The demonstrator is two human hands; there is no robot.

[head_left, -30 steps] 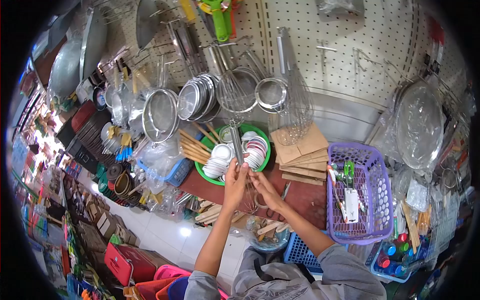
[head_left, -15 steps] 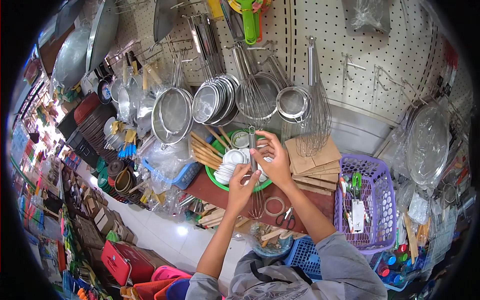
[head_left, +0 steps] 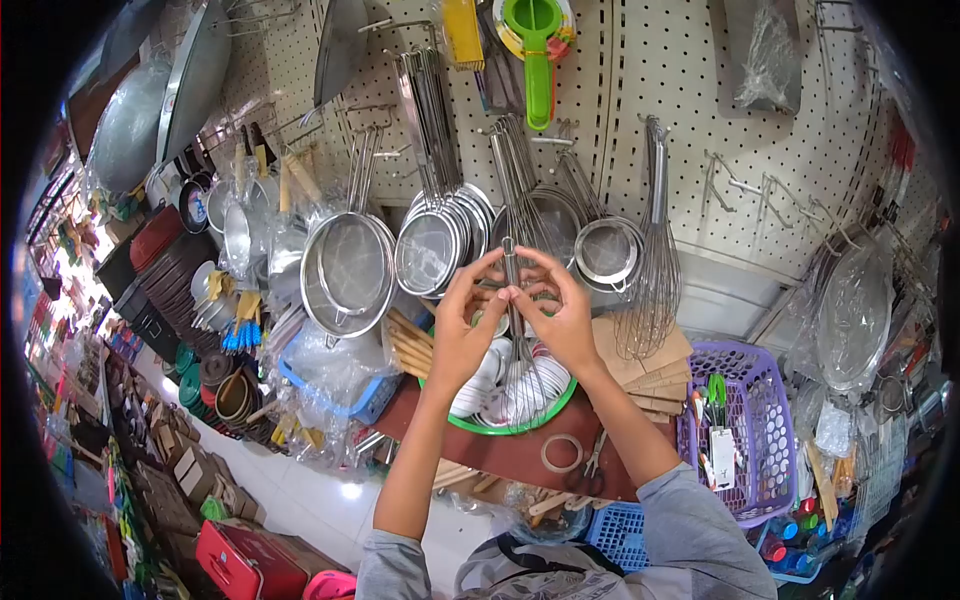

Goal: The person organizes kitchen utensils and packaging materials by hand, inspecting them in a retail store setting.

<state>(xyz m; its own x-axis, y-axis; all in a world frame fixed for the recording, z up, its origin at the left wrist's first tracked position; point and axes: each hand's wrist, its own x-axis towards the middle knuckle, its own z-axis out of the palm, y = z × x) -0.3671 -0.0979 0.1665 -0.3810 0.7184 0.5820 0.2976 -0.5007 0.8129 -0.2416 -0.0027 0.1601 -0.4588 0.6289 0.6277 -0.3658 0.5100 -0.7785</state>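
Observation:
A metal whisk (head_left: 521,365) hangs upright in front of me, its wire loops pointing down. My left hand (head_left: 463,322) pinches its handle from the left, fingertips near the top end. From the right, my right hand (head_left: 562,322) grips the same handle, with both thumbs meeting in front of it. The wires hang in front of a green basin (head_left: 503,430) holding small white dishes (head_left: 472,400). More whisks (head_left: 648,290) hang on the pegboard behind, beside several round mesh strainers (head_left: 348,262).
A purple basket (head_left: 740,500) with green-handled tools stands right of some brown cardboard pieces (head_left: 645,365). Scissors (head_left: 592,468) and a tape roll (head_left: 562,453) lie on the red-brown surface. Wooden handles (head_left: 410,345) stick out left of the basin, near a blue basket (head_left: 335,392).
My left hand has risen from the whisk's lower handle to its upper end, level with my right hand. The camera view has tilted upward slightly.

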